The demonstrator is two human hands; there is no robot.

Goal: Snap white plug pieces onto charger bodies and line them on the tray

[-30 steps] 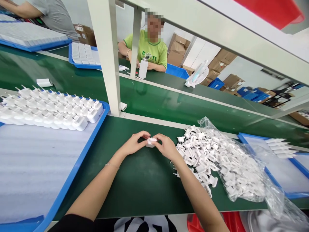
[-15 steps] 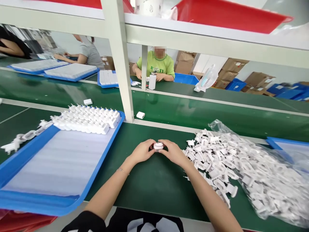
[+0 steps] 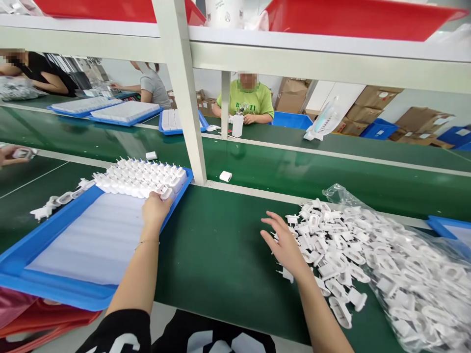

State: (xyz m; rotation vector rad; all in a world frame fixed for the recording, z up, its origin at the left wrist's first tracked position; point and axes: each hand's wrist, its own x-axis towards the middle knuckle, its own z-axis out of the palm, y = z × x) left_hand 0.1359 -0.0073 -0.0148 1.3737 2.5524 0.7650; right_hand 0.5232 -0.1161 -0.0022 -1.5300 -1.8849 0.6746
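Note:
My left hand (image 3: 154, 208) reaches onto the blue tray (image 3: 66, 289) and is closed on a white plug part (image 3: 164, 193) at the right end of the near row of assembled plugs (image 3: 140, 179). My right hand (image 3: 285, 245) hovers with fingers spread at the left edge of the heap of loose white plug parts (image 3: 331, 245), holding nothing. The heap spills out of a clear plastic bag (image 3: 412, 279) on the green bench top.
A white frame post (image 3: 187, 98) stands behind the tray, with a small white part (image 3: 225, 176) at its foot. Red bins sit on the shelf above. Several people work across the green conveyor; another person's hand (image 3: 11, 155) shows at far left. A second blue tray (image 3: 447, 228) lies far right.
Both hands held one plug part together at bench centre. Now they have parted: the left carried it to the tray's row, the right moved to the heap and spread its fingers.

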